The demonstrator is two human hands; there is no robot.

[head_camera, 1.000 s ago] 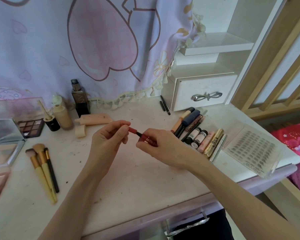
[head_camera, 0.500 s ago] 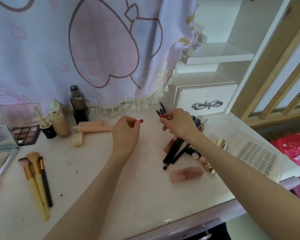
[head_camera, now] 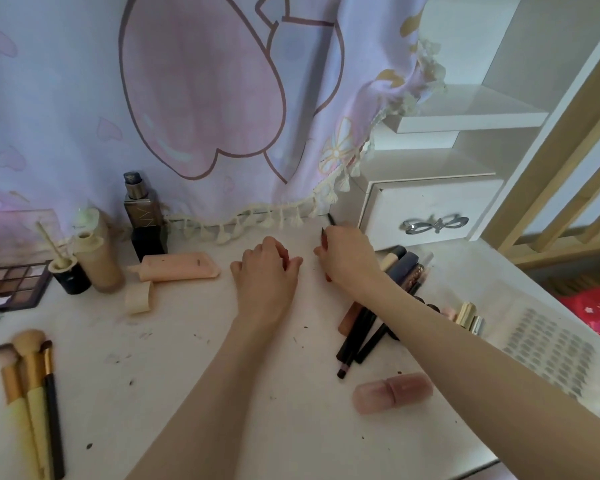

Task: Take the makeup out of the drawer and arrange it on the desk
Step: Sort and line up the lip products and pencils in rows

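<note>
My right hand is closed around a thin red makeup pencil, held nearly upright at the back of the desk, just left of the small white drawer. My left hand rests curled beside it, a bit of red pencil cap showing between its fingers. To the right lie black pencils, a row of tubes, gold tubes and a pink case.
On the left are a pink tube, its loose cap, a dark foundation bottle, a beige bottle, a small black jar, an eyeshadow palette and several brushes. A sticker sheet lies at the right edge.
The two hands pulled the cap off the red pencil and moved apart. Both then travelled toward the back of the desk, the right hand carrying the pencil next to the small drawer.
</note>
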